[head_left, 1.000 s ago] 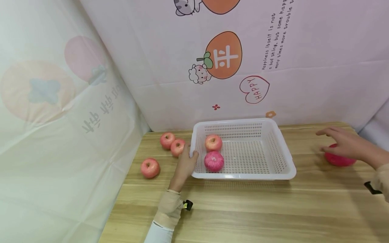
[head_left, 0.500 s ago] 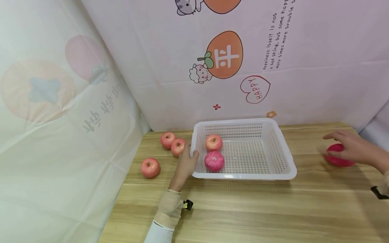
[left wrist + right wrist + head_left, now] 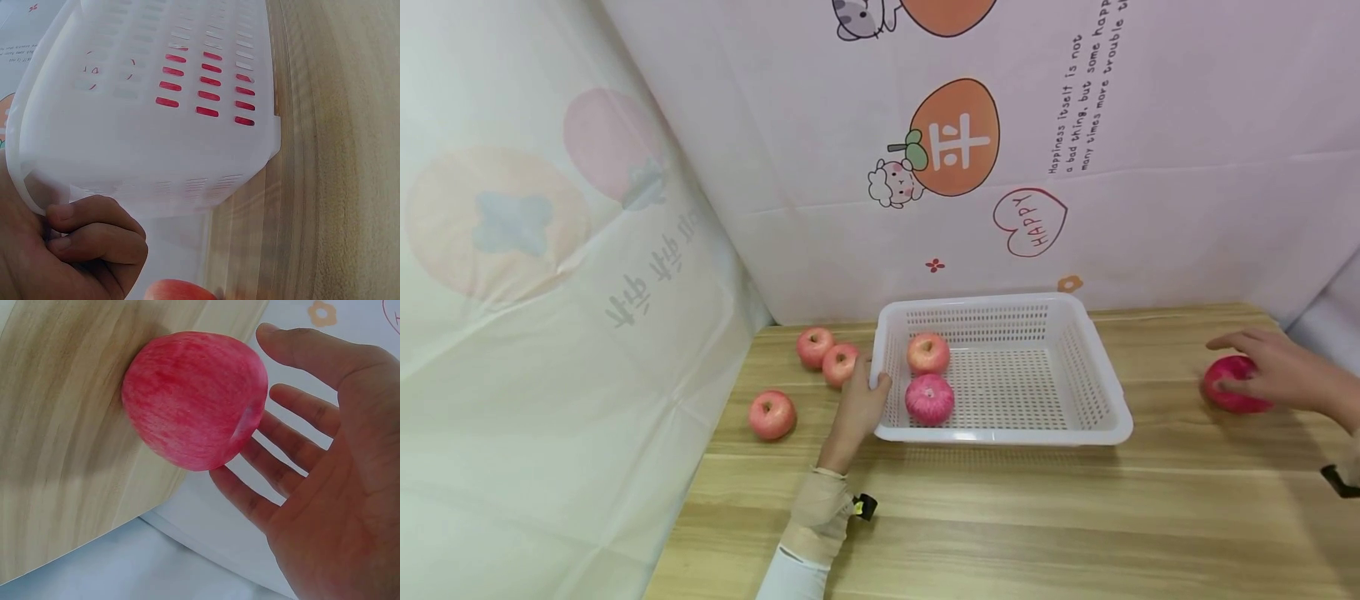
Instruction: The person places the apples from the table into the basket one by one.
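Observation:
A white plastic basket [image 3: 1000, 435] stands on the table, holding a light red apple [image 3: 928, 354] and a deep pink apple [image 3: 929, 400] at its left end. My left hand [image 3: 859, 407] grips the basket's left rim; curled fingers show at that rim in the left wrist view. Far to the right, another deep pink apple [image 3: 1228, 396] rests on the table. Over it hovers my right hand [image 3: 1288, 371], partly covering it in the head view. In the right wrist view this apple [image 3: 190, 403] lies before my spread fingers [image 3: 294, 444], with the thumb held apart from it.
Left of the basket lie three light red apples: one at the back [image 3: 815, 347], one beside my left hand [image 3: 840, 365] and one nearer [image 3: 772, 415]. A printed cloth [image 3: 820, 250] hangs behind the wooden table [image 3: 1000, 533], and another closes off the left side.
My right hand has shifted slightly right over the deep pink apple, which seems to have turned a little in place. My left hand and the basket have stayed put.

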A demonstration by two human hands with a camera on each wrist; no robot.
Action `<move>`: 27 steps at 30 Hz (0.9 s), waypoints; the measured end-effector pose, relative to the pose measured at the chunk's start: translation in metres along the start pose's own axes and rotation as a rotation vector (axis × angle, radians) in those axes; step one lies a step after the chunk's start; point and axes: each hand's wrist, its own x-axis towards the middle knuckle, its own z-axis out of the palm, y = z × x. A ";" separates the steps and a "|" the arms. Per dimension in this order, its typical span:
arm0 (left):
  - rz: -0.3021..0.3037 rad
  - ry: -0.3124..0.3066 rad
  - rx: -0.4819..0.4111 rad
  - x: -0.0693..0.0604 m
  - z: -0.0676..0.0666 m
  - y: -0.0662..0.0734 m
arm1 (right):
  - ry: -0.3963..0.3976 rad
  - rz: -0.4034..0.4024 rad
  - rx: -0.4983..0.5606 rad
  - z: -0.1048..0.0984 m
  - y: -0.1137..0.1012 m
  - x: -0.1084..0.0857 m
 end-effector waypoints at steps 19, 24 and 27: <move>0.006 0.000 0.006 -0.001 -0.002 0.002 | -0.021 0.043 0.048 0.008 0.012 -0.012; 0.010 0.001 0.010 -0.001 -0.002 0.002 | -0.026 0.044 0.062 0.011 0.013 -0.014; 0.011 -0.003 0.011 -0.001 -0.002 0.001 | -0.037 0.046 0.065 0.010 0.012 -0.014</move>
